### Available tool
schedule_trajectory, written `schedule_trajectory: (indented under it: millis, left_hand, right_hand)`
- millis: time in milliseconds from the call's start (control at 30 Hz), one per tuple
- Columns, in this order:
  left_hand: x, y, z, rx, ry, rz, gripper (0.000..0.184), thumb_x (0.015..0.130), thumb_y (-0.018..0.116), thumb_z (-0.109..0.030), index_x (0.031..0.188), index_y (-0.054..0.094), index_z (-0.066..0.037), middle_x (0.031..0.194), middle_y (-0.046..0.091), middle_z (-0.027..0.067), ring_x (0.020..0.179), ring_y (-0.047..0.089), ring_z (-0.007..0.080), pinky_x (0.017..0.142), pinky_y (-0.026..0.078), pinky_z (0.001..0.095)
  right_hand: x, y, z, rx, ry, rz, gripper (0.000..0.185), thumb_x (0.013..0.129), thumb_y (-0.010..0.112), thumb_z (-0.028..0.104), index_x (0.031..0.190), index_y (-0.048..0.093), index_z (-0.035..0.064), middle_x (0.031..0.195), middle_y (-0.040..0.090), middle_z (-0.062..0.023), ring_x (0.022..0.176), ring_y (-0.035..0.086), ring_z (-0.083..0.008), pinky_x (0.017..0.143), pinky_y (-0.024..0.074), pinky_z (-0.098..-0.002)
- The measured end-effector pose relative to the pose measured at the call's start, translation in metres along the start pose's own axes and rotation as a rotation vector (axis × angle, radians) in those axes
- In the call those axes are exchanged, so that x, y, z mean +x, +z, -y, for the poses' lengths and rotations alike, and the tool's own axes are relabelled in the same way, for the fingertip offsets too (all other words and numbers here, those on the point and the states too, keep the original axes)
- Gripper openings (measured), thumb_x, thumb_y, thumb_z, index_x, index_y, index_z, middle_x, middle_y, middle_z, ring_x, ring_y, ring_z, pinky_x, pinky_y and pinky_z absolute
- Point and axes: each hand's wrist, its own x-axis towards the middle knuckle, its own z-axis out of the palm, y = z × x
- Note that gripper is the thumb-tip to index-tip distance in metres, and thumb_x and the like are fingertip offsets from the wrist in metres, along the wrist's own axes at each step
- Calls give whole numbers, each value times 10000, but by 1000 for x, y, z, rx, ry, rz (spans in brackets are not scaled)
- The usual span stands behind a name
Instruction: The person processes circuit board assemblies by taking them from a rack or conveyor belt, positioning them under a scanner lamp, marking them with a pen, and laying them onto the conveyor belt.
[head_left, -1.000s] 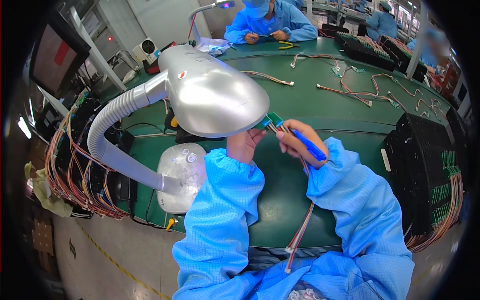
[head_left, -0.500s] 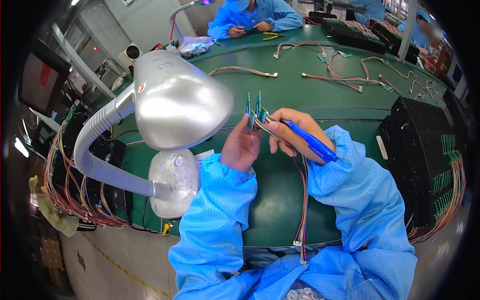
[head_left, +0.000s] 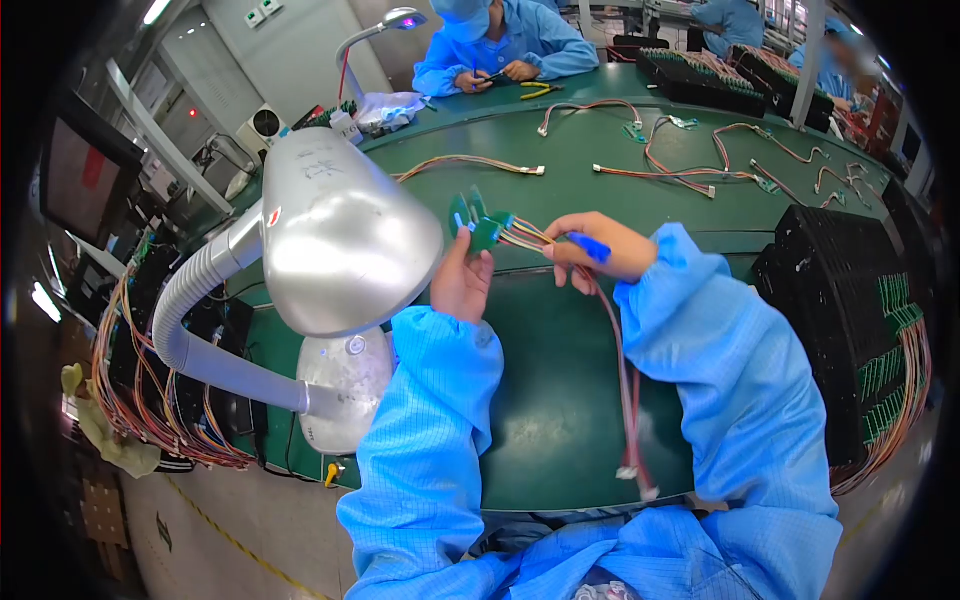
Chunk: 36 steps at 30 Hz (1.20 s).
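In the middle of the head view, beside the lamp shade, my left hand (head_left: pixel 462 281) pinches a small green circuit board assembly (head_left: pixel 487 232) by its edge. Several colored wires (head_left: pixel 525 234) run from the board to my right hand (head_left: pixel 605 247), whose fingers are closed around them. A blue pen (head_left: pixel 590 246) is tucked in the same right hand. Below that hand the wire bundle hangs down over the bench, ending in white connectors (head_left: pixel 640 482) near the front edge. The board's details are blurred.
A silver gooseneck lamp (head_left: pixel 345 230) stands close on the left. Black racks of boards (head_left: pixel 840 330) line the right side. Loose wire harnesses (head_left: pixel 680 170) lie across the green bench (head_left: pixel 560 400). A co-worker (head_left: pixel 505 50) sits opposite, near yellow-handled pliers (head_left: pixel 540 91).
The board has moved left and turned, showing its flat face. My right hand has slid back along the wires, away from the board, and the hanging wire ends have swung right.
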Motion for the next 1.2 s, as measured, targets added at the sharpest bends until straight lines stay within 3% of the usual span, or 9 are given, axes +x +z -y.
schedule_trajectory:
  millis: [67,200,233,433,533,667,767,967,1200]
  left_hand:
    - [21,2,-3,-24,113,-22,156,778,504,-112,899,495,-13,818,558,71,733,541,132,538,463,178]
    - [81,-14,-17,-83,192,-127,152,774,510,-103,886,501,-1,808,551,83,701,538,142,558,473,202]
    - [91,-13,-20,-20,239,-211,166,774,514,-116,882,500,9,806,542,85,692,531,145,565,473,201]
    - [159,-41,-29,381,388,-341,218,757,537,-181,876,518,1,756,528,75,606,503,128,504,448,186]
    - [190,-60,-30,472,433,-406,194,738,552,-176,806,528,4,681,521,65,551,495,126,479,454,203]
    - [215,-81,-34,469,489,-499,177,737,550,-169,789,533,-1,677,519,64,549,488,125,483,452,216]
    - [217,-77,-39,457,468,-513,193,746,539,-191,816,542,-11,731,530,66,593,497,128,489,449,245]
    - [212,-78,-49,1094,397,-865,249,769,477,-146,968,443,0,892,484,112,713,512,173,533,446,242]
    - [188,-102,-42,395,394,-861,343,760,448,-76,1065,304,-11,917,442,136,792,508,215,638,459,279]
  right_hand:
    - [13,-23,0,-59,64,69,224,795,477,225,856,470,10,585,527,-50,409,473,-74,362,357,-186]
    - [33,-55,7,-382,192,-144,207,778,499,250,821,489,48,544,495,-25,396,419,-83,339,309,-236]
    - [43,-67,-6,-513,99,-222,198,768,510,248,801,498,53,533,481,-22,404,398,-91,336,286,-253]
    - [88,-133,-88,-670,116,-312,103,674,479,51,770,517,43,564,515,-61,458,488,-148,374,351,-283]
    - [91,-143,-100,-760,156,-273,180,642,429,15,791,526,43,578,530,-78,512,529,-175,423,388,-306]
    - [97,-150,-102,-1143,1,-377,180,665,447,41,823,532,52,702,558,-131,679,550,-286,575,412,-368]
    - [106,-148,-90,-1107,-33,-319,185,672,460,54,845,526,59,748,554,-150,727,534,-316,618,407,-387]
    - [124,-129,-76,-1183,-8,-323,196,694,453,80,881,509,72,737,550,-155,737,539,-310,624,413,-393]
    - [146,-101,-73,-1143,-93,-335,174,728,406,83,871,503,62,754,548,-151,752,537,-316,640,417,-400]
